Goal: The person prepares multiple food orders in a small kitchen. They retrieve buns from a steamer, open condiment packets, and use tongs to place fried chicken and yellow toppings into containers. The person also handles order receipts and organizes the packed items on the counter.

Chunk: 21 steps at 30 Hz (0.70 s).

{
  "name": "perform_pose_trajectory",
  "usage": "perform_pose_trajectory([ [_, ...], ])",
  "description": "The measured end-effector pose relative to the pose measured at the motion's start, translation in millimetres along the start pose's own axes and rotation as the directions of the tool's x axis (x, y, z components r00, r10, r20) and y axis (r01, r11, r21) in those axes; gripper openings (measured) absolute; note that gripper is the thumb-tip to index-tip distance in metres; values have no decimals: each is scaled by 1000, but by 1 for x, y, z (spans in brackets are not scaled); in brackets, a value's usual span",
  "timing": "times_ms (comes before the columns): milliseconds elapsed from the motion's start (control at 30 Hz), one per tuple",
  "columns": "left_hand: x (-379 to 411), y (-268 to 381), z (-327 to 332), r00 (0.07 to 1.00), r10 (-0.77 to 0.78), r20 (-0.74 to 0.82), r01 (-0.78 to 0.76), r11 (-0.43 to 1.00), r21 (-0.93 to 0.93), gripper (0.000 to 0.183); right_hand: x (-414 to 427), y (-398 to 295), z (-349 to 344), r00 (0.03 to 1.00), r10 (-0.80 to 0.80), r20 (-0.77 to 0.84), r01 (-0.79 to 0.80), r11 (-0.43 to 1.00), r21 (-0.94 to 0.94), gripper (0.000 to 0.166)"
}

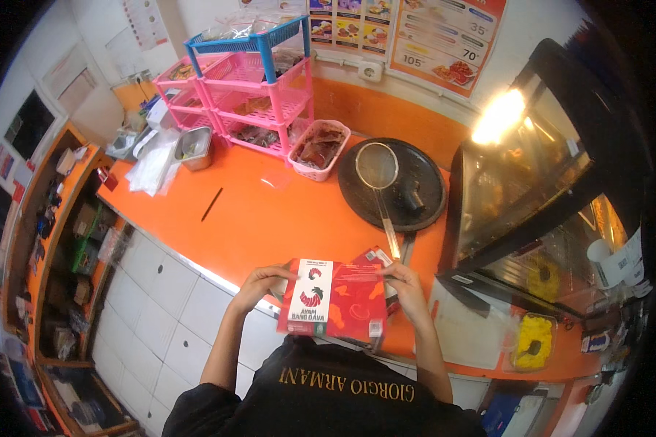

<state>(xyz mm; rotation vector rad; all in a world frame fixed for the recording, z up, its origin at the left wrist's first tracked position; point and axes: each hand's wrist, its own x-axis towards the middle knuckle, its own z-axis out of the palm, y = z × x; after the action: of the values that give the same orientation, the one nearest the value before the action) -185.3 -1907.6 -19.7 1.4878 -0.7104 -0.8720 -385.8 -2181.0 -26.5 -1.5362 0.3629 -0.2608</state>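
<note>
A red and white printed cardboard food box (355, 300) is held up in front of my chest, over the near edge of the counter; it looks flat and bears writing and pictures. At its left edge my left hand (263, 285) pinches it near the top corner. My right hand (406, 288) grips the opposite edge. Behind the box, near my right fingers, part of another printed piece of card (377, 255) sticks out; whether it belongs to the same box I cannot tell. A fine-mesh strainer (378, 166) rests on a round black pan, its handle pointing towards my right hand.
The orange counter (240, 218) carries a round black pan (355, 202), a pink basket of packed food (339, 172), a stacked pink rack (276, 104), a steel container (202, 161) and a dark stick (212, 204). At right stand a lit glass display case (503, 202) and a yellow-filled tray (534, 330).
</note>
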Motion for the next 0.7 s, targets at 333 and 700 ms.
perform_pose_trajectory([
  [333,147,-126,-187,989,-48,-142,103,907,409,19,13,26,54,915,-74,-397,-310,503,-807,79],
  [700,257,-103,-194,836,317,-449,28,791,611,46,-5,58,40,763,106,-638,-639,269,-720,101],
])
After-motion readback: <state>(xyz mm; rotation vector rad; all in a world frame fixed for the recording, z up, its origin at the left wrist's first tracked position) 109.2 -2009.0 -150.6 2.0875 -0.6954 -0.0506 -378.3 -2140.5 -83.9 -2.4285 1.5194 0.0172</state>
